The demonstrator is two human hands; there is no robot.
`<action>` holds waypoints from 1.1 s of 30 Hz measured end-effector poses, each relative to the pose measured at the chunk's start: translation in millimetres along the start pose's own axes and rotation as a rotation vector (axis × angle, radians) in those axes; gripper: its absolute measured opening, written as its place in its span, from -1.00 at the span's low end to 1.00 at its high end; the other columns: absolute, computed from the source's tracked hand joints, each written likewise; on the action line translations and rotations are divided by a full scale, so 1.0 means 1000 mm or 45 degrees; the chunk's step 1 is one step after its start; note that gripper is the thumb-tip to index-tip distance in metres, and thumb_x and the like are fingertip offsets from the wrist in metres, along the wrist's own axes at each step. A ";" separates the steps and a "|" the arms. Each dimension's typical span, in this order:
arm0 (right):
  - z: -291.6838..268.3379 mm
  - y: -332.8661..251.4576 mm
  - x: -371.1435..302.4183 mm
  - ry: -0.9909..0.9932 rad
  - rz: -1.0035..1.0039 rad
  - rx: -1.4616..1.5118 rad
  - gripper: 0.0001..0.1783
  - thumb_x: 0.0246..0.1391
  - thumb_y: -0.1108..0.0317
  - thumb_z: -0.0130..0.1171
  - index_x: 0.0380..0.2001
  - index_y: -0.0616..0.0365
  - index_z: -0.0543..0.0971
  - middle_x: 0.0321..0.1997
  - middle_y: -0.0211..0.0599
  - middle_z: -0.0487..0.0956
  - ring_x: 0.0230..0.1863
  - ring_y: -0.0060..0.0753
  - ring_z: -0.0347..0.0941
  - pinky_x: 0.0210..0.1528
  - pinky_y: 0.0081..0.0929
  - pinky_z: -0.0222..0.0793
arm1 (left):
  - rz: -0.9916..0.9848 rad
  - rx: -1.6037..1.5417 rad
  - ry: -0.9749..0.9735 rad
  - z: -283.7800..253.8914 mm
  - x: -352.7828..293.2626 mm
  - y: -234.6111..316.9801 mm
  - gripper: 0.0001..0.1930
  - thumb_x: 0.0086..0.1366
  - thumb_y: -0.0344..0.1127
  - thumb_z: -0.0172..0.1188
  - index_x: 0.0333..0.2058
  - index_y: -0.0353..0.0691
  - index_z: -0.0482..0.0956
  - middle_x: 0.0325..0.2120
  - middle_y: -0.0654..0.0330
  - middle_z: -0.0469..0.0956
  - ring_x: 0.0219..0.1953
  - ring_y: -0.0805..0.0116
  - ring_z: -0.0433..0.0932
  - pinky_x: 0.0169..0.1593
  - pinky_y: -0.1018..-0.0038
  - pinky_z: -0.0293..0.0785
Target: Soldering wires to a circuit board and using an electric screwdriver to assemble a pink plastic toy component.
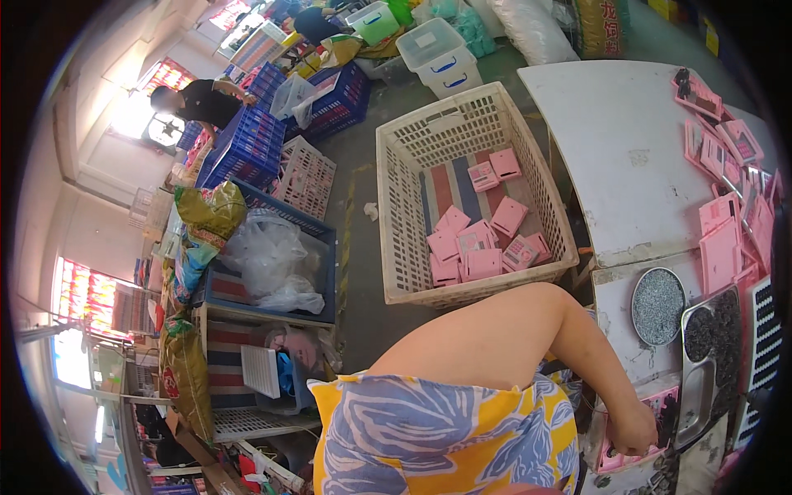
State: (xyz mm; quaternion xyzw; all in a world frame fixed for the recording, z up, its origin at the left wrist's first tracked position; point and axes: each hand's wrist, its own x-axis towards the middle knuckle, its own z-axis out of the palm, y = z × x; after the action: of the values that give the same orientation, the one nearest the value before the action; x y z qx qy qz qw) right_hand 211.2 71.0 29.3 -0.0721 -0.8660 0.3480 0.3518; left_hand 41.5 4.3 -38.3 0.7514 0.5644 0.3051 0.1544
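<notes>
My left arm, in a yellow and blue patterned sleeve, bends over to the workbench (pixel 615 363) at the lower right. My left hand (pixel 631 429) is closed, its fingers curled down over a pink plastic casing (pixel 666 403) with dark parts in it. The casing shows on both sides of the hand; the fingertips are partly hidden. Close by, a round dish (pixel 658 307) holds small grey metal pieces. Beside it lies a metal tray (pixel 697 400) with small black parts (pixel 716 330) in one compartment. My right hand is out of the picture.
Pink casings (pixel 722 247) pile up along the bench's far right. A large cream crate (pixel 396 239) on the floor holds several pink devices (pixel 481 262). Blue crates (pixel 247 148), plastic bags (pixel 272 256) and clear boxes (pixel 437 49) stand around. Another person (pixel 202 103) works at the back left.
</notes>
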 end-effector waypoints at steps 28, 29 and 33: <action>-0.092 0.052 -0.065 0.497 0.017 -0.292 -0.75 0.29 0.44 0.05 -0.07 0.39 0.53 -0.07 -0.03 0.57 -0.03 -0.21 0.48 0.08 -0.31 0.43 | 0.096 -0.150 0.124 0.004 -0.019 -0.009 -0.77 -0.04 -0.23 0.29 -0.37 -0.16 0.68 -0.22 0.01 0.62 -0.23 -0.02 0.63 -0.21 0.10 0.56; -0.105 0.050 -0.077 0.516 0.049 -0.280 -0.75 0.29 0.44 0.05 -0.06 0.39 0.53 -0.07 -0.03 0.57 -0.03 -0.22 0.48 0.08 -0.31 0.43 | 0.158 -0.243 0.320 -0.015 -0.029 -0.002 -0.78 -0.02 -0.27 0.28 -0.35 -0.18 0.68 -0.15 -0.01 0.60 -0.21 -0.03 0.63 -0.18 0.12 0.57; -0.080 0.002 -0.057 0.696 0.446 0.241 -0.73 -0.01 0.39 0.27 -0.24 0.30 0.53 -0.33 -0.22 0.53 -0.25 -0.36 0.46 -0.13 -0.37 0.40 | -0.122 -0.161 -0.065 -0.044 -0.020 0.004 -0.83 0.11 -0.31 0.29 -0.32 -0.20 0.70 -0.08 0.10 0.56 -0.22 0.01 0.64 -0.19 0.17 0.59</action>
State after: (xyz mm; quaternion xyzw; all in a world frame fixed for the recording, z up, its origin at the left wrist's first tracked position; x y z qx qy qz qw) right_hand 305.5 95.4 36.8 -0.2774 -0.6779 0.4497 0.5111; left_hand 13.0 -20.6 -8.2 0.7199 0.5751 0.3131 0.2302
